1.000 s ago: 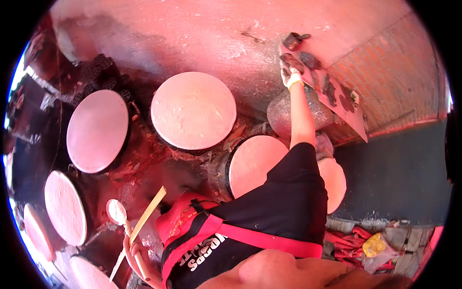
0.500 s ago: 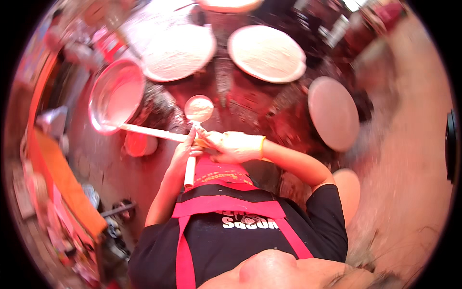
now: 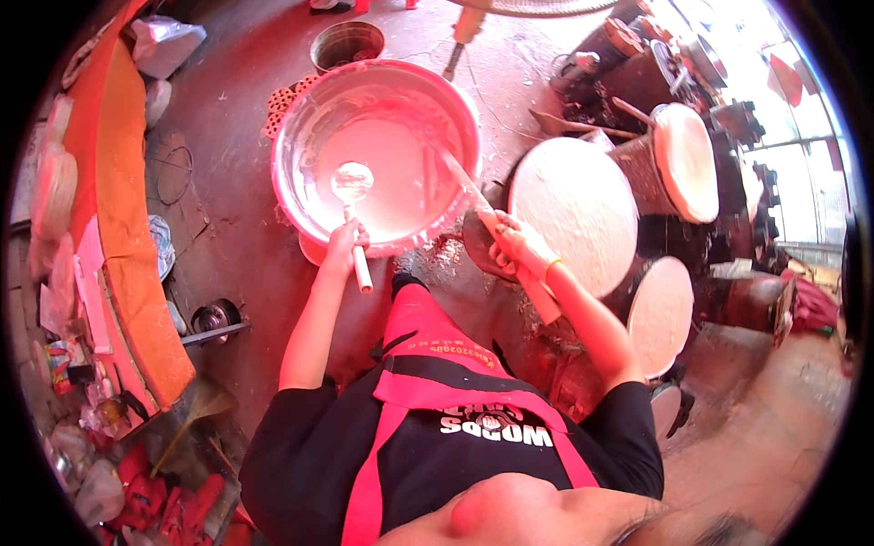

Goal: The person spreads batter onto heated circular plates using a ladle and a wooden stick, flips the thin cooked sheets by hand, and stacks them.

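A large round basin (image 3: 284, 196) of pale, creamy liquid (image 3: 382, 164) stands on the floor in front of me. My left hand (image 3: 346, 244) is closed round the light-coloured handle of a ladle (image 3: 352, 180), whose bowl is over the liquid. In my right hand (image 3: 523, 244), which wears a pale glove with a yellow cuff, is a long flat wooden stick (image 3: 469, 187). Its far end reaches over the basin's right side. The stick's wide near end sticks out below my hand.
On my right, a large round surface (image 3: 575, 214) is covered with pale stuff, with another pale round surface (image 3: 662, 314) nearer me and one (image 3: 687, 164) farther off. A dark bucket (image 3: 348, 44) stands behind the basin. An orange-covered bench (image 3: 137, 227) runs along the left.
My view has turned left, bringing the basin to the front. My hands, close together before, are now apart. The ladle has moved over the basin, and the stick now lies at its right side.
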Motion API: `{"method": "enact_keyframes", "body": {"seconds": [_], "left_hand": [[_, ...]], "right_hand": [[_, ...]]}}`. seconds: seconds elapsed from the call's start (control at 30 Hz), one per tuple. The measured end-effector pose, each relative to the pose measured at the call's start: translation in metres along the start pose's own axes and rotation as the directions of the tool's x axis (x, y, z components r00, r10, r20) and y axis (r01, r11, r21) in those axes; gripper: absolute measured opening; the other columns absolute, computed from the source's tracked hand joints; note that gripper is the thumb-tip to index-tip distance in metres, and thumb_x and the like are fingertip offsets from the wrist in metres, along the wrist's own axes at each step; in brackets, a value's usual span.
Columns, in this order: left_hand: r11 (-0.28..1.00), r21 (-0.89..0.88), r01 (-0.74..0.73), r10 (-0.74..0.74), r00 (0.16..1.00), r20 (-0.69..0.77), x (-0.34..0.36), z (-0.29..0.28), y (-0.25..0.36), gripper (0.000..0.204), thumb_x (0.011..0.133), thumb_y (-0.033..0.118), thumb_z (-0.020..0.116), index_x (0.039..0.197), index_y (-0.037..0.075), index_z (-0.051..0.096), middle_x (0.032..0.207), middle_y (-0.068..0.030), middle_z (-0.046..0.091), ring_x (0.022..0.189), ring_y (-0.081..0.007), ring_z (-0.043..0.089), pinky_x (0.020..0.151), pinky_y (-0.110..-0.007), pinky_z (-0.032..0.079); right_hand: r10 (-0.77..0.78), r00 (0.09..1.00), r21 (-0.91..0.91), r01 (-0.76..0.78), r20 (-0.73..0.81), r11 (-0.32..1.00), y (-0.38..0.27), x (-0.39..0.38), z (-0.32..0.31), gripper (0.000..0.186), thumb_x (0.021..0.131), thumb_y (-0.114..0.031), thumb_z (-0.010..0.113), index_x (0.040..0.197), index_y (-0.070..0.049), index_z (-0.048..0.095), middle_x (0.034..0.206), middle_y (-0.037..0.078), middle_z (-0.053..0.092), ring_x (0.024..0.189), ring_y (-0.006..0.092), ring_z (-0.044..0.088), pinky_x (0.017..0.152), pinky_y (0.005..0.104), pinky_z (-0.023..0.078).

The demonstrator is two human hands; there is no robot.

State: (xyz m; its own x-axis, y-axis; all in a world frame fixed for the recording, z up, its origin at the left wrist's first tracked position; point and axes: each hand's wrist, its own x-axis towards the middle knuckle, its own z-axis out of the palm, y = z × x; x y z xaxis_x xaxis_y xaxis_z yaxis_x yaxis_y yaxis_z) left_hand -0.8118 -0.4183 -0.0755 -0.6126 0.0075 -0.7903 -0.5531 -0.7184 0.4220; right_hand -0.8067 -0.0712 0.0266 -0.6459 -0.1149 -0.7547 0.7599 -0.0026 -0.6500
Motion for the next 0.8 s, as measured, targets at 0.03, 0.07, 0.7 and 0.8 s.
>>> {"method": "enact_keyframes", "body": {"seconds": [0.03, 0.07, 0.7, 0.8], "left_hand": [[1.000, -0.007, -0.006, 0.006, 0.998, -0.070, 0.018, -0.003, 0.018, 0.011, 0.092, 0.008, 0.045, 0.088, -0.001, 0.041, 0.071, -0.0054, 0.041, 0.047, -0.0096, 0.036, 0.037, -0.021, 0.033], [1.000, -0.017, -0.013, 0.011, 0.989, -0.144, 0.032, -0.007, 0.029, 0.010, 0.092, 0.008, 0.044, 0.087, -0.001, 0.041, 0.070, -0.0051, 0.041, 0.045, -0.0094, 0.035, 0.036, -0.021, 0.032], [0.512, 0.850, -0.126, 0.137, 0.989, 0.064, 0.063, 0.110, 0.058, 0.026, 0.091, 0.012, 0.050, 0.108, -0.003, 0.037, 0.058, -0.0115, 0.052, 0.045, -0.0217, 0.057, 0.038, -0.034, 0.046], [0.017, 0.917, -0.398, 0.377, 0.852, 0.363, 0.136, 0.086, 0.025, 0.026, 0.092, 0.014, 0.047, 0.110, -0.004, 0.039, 0.062, -0.0159, 0.057, 0.051, -0.0244, 0.061, 0.042, -0.036, 0.049]], "right_hand": [[0.028, 1.000, -0.095, -0.029, -0.013, 0.995, -0.025, 0.018, 0.000, 0.047, 0.095, -0.022, 0.045, 0.140, -0.019, 0.035, 0.064, 0.008, 0.056, 0.042, 0.0141, 0.050, 0.035, 0.0269, 0.038], [0.180, 0.982, -0.113, -0.172, 0.061, 0.979, -0.051, 0.038, -0.006, 0.049, 0.095, -0.024, 0.047, 0.142, -0.021, 0.034, 0.062, 0.007, 0.055, 0.043, 0.0132, 0.049, 0.036, 0.0263, 0.039], [-0.027, 0.999, -0.387, 0.038, 0.033, 0.921, -0.022, -0.041, 0.024, 0.046, 0.095, -0.016, 0.042, 0.141, -0.012, 0.038, 0.080, 0.003, 0.058, 0.053, 0.0082, 0.048, 0.052, 0.0244, 0.044], [-0.104, 0.993, -0.275, 0.086, -0.052, 0.957, -0.003, -0.036, 0.026, 0.046, 0.097, -0.022, 0.044, 0.142, -0.013, 0.037, 0.080, 0.004, 0.058, 0.049, 0.0077, 0.046, 0.047, 0.0239, 0.042]]}}
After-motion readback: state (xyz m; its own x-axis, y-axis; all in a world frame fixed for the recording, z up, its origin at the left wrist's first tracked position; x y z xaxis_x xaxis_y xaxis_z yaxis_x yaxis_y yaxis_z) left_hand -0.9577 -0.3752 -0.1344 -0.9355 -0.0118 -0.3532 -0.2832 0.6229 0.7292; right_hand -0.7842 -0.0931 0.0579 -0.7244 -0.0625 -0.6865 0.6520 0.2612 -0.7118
